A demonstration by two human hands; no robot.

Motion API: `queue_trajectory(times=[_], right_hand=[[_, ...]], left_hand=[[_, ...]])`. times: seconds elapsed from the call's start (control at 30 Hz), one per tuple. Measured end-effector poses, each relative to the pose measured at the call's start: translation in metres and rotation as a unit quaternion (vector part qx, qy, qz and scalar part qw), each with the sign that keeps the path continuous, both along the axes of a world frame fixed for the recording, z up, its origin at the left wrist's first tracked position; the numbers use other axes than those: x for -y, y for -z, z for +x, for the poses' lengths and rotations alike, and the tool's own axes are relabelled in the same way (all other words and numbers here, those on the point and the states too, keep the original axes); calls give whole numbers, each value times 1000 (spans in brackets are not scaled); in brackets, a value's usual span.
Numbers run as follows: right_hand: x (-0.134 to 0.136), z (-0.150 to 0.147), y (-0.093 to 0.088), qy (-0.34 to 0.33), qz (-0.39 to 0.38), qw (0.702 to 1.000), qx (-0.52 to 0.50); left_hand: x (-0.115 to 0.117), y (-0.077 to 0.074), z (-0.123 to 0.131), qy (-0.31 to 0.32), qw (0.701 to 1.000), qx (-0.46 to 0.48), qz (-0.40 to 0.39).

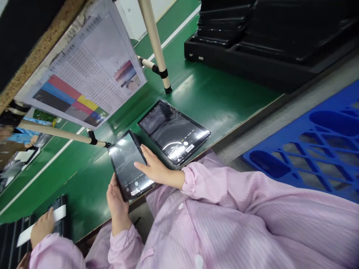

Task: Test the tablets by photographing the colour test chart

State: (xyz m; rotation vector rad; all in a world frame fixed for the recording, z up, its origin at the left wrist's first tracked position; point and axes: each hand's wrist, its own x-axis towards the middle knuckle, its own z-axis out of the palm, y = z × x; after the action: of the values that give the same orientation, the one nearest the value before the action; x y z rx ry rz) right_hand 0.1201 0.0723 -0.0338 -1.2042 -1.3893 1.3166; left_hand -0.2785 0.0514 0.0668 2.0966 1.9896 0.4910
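Observation:
A dark tablet (127, 160) with its screen lit rests at the near edge of the green table (213, 97). My left hand (117, 201) grips its near left edge, thumb along the side. My right hand (153, 168) holds its right edge, with the thumb laid over the screen. Both arms are in pink striped sleeves. A second, larger tablet (174, 130) lies flat just to the right, its screen also on, touched by neither hand.
A printed test chart (84, 74) with colour bars hangs tilted over the table from a cream pipe frame (154, 41). Black trays (252, 41) are stacked at the back right. A blue plastic pallet (316, 145) lies on the floor. A co-worker's hand (42, 224) holds a white strip at bottom left.

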Motion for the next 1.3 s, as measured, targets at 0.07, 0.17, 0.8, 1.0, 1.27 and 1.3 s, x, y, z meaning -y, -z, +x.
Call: queue_trajectory(times=[0.07, 0.17, 0.8, 1.0, 1.27, 1.3], right_hand=[[6, 5, -7, -5, 16, 999, -47], [13, 19, -31, -36, 94, 992, -72], [-34, 68, -68, -10, 94, 961, -260], [-36, 71, -55, 29, 94, 964, -246], [-28, 74, -58, -10, 66, 967, -245], [-28, 75, -58, -14, 62, 967, -248]], left_hand=[[15, 18, 74, -28, 963, 253, 85], [30, 44, 163, -12, 942, 321, 101], [26, 36, 285, -12, 930, 185, 316], [28, 41, 291, -20, 935, 177, 307], [28, 44, 295, -24, 937, 189, 294], [28, 44, 295, -29, 936, 189, 294]])
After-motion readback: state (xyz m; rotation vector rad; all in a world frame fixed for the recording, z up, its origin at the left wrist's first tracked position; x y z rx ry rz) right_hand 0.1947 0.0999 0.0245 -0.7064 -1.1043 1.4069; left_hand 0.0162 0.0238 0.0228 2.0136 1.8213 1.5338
